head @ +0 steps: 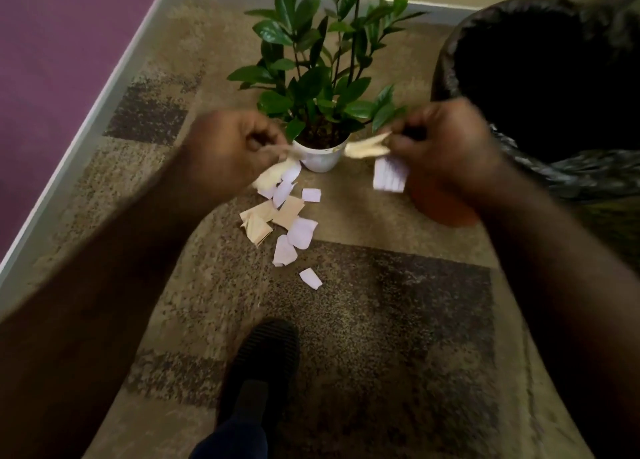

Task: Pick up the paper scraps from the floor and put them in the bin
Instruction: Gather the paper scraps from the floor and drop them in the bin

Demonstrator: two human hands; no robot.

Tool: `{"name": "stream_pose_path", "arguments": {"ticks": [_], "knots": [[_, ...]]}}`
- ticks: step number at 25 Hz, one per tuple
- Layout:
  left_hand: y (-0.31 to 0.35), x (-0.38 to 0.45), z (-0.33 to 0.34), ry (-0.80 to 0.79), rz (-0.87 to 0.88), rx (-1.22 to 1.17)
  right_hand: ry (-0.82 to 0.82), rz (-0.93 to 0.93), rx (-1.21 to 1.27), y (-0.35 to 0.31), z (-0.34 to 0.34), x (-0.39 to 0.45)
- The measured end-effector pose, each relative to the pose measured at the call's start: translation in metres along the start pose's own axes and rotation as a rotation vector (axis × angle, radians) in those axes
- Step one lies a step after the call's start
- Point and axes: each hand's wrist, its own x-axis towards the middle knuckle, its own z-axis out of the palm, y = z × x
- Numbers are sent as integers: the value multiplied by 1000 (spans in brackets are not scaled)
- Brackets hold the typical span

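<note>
Pinching tan paper, left hand, right hand, scraps on carpet

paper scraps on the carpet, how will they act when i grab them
The paper scraps look thin and probably light, so likely floppy. They lie flat on rough carpet, so pinching an edge may be fiddly.

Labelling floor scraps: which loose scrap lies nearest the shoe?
The small white scrap, lying alone on the rug's dark patch. It sits apart from the pile of scraps further up, closest to the black shoe.
</note>
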Motion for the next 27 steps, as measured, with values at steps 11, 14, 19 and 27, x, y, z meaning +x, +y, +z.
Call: {"name": "stream_pose_path", "arguments": {"ticks": [11,14,19,27], "knots": [[165,97,62,323,319,-219,657,417,-27,85,-116,-16],[183,113,104,302,273,-219,697,494,-71,98,-105,-17],[195,124,149,137,243,-77,692,493,-67,105,-95,-19],[197,132,161,-54,294,43,644,462,-83,100,-97,-24]]}}
